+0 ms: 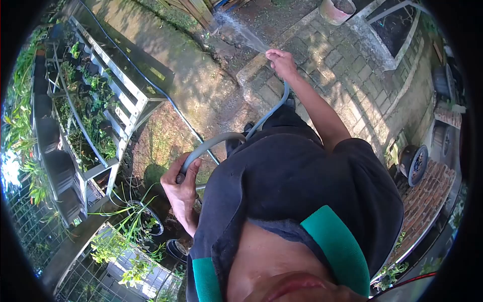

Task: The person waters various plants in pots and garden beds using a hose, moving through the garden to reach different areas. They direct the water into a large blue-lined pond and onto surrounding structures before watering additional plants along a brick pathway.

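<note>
A grey-blue garden hose (270, 111) runs across the front of my body from one hand to the other. My right hand (282, 64) is closed round its end, and a fan of water (244, 34) sprays out from there toward the wooden posts at the top. Lower on the left, my left hand (182, 183) is wrapped round a thicker-looking bend of the same hose, thumb and fingers curled about it. Part of the hose passes behind my left hand and is hidden there.
A white slatted rack (132, 103) with potted plants stands on the left. Along the ground lies another dark blue hose (151, 85). A potted plant (146, 221) is near my left elbow. Top right are a weathered bucket (336, 11) and a concrete-edged bed (385, 60); paving bricks (347, 75) lie ahead.
</note>
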Tool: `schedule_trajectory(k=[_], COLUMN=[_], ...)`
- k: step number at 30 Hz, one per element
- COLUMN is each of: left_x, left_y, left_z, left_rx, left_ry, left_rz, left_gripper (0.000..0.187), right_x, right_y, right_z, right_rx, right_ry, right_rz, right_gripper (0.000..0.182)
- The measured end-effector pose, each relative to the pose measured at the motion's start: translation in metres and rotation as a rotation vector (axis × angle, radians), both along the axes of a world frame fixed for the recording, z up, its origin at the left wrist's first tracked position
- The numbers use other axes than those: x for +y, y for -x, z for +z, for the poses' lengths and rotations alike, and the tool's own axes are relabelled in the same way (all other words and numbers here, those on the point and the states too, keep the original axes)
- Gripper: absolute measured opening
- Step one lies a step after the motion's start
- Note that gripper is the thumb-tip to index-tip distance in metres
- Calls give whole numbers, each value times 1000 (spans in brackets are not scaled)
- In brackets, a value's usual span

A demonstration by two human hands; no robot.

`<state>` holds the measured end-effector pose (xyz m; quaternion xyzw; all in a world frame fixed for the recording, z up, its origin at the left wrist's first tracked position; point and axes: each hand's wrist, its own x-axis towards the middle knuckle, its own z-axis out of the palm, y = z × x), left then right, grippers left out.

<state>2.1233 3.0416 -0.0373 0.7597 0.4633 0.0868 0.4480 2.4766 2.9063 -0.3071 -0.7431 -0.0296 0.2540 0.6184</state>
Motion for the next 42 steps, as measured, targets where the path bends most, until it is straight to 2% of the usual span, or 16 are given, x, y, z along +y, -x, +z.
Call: schedule_trajectory(k=[6,9,16,21,26,29,31,34,36,39,42], left_x=[-25,-56,-129,-154,-160,-155,-147,-128,-113,-86,-60], left_y=[-110,-182,-332,-378,-414,-441,-458,-482,-509,-548,-588], left_z=[-7,-22,-2,7,6,10,8,0,-6,-18,-30], left_rx=[48,60,166,156,150,200,208,154,148,86,-48], left_ry=[41,77,165,172,174,192,185,133,124,133,79], left_rz=[-4,48,49,61,49,36,6,-43,-62,-89,-147], left_gripper=[25,25,24,29,30,27,28,29,28,29,30], right_x=[-11,-26,-84,-88,-84,-89,-98,-105,-96,-71,-49], right_y=[-79,-146,-296,-326,-338,-370,-398,-439,-449,-446,-480], right_z=[20,-2,1,17,29,30,26,39,45,63,87], right_rx=[32,2,-18,-4,-124,-185,-106,-143,-121,-293,-404], right_ry=[93,86,73,77,73,92,25,-8,-30,89,88], right_rz=[135,111,182,288,414,275,158,32,171,464,449], right_gripper=[18,18,19,19,20,19,19,18,18,21,20])
